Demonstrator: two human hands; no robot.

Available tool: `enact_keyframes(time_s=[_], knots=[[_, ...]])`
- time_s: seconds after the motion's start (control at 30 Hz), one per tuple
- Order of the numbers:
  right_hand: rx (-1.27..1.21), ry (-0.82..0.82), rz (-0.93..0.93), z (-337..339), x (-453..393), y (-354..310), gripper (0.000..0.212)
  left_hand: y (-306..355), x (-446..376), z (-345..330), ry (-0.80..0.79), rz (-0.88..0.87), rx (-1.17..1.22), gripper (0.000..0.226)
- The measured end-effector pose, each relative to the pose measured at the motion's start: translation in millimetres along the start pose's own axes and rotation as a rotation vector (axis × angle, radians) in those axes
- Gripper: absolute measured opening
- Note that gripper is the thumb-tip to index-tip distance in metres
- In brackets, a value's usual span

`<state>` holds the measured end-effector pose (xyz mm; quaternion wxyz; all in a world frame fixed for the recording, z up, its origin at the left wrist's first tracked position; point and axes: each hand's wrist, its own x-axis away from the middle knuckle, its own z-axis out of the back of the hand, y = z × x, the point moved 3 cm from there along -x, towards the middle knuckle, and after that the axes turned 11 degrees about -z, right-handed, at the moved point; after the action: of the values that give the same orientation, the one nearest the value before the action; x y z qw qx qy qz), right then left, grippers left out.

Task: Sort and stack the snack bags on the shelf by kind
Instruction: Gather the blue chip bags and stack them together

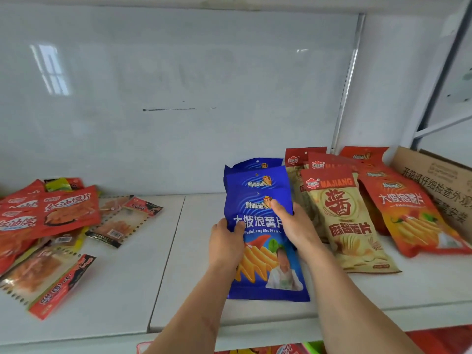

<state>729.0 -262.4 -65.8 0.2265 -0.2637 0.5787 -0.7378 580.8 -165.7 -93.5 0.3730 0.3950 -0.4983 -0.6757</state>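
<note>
Blue chip bags (263, 233) lie stacked near the middle of the white shelf (122, 290), the top one reaching almost to the front edge, with two more blue tops peeking out behind it toward the back wall. You hold that top bag with both hands. Your left hand (226, 245) grips its left edge, thumb curled over the front face and the other fingers hidden underneath. Your right hand (293, 226) grips the right edge the same way, thumb pressed on the print near the bag's upper part.

Just beside the blue stack, toward the right end of the shelf, lies a pile of beige bags with red tops (342, 221), fanned out and overlapping. Next to those, nearer the right corner, sit red-orange chip bags (406, 215), also overlapping. A cardboard box (439, 185) stands at the far right end, touching the red-orange pile.

At the left end of the shelf, well apart from your hands, a loose heap of red snack bags (51, 213) lies mixed with clear packets with red headers (48, 277), some tilted toward the front edge.
</note>
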Motion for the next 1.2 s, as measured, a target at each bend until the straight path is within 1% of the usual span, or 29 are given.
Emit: enact_keyframes(time_s=[0.03, 0.17, 0.37, 0.6, 0.67, 0.77, 0.83, 0.9, 0.93, 1.0, 1.1, 1.2], knots=[[0.021, -0.003, 0.019, -1, -2, 0, 0.031, -1, -2, -3, 0.012, -0.004, -0.019, 0.033], [0.074, 0.057, -0.004, -3, -19, 3, 0.041, -1, -12, -10, 0.057, -0.019, -0.097, 0.034], [0.127, 0.094, 0.02, 2, -40, 0, 0.042, -2, -27, -25, 0.079, -0.015, -0.173, 0.039], [0.204, 0.109, 0.012, 3, -52, -5, 0.049, 2, -37, -35, 0.091, -0.015, -0.188, 0.042], [0.244, 0.149, 0.012, 3, -50, -7, 0.059, 3, -36, -33, 0.097, -0.014, -0.163, 0.043], [0.383, 0.244, 0.059, 5, -41, -12, 0.083, 7, -31, -26, 0.098, -0.001, -0.126, 0.051], [0.51, 0.323, 0.132, 4, -34, -18, 0.087, 11, -27, -19, 0.096, 0.013, -0.111, 0.058], [0.615, 0.381, 0.188, 2, -26, -26, 0.081, 16, -22, -10, 0.115, -0.002, -0.128, 0.059], [0.662, 0.396, 0.217, -1, -21, -31, 0.077, 20, -18, -5, 0.131, -0.023, -0.171, 0.057], [0.758, 0.386, 0.327, -12, -11, -40, 0.067, 25, -11, 10, 0.16, -0.078, -0.346, 0.049], [0.892, 0.305, 0.559, -44, 4, -48, 0.044, 30, 2, 40, 0.149, -0.168, -0.67, 0.039], [0.962, 0.224, 0.717, -84, 20, -49, 0.031, 30, 11, 76, 0.11, -0.269, -0.999, 0.036]])
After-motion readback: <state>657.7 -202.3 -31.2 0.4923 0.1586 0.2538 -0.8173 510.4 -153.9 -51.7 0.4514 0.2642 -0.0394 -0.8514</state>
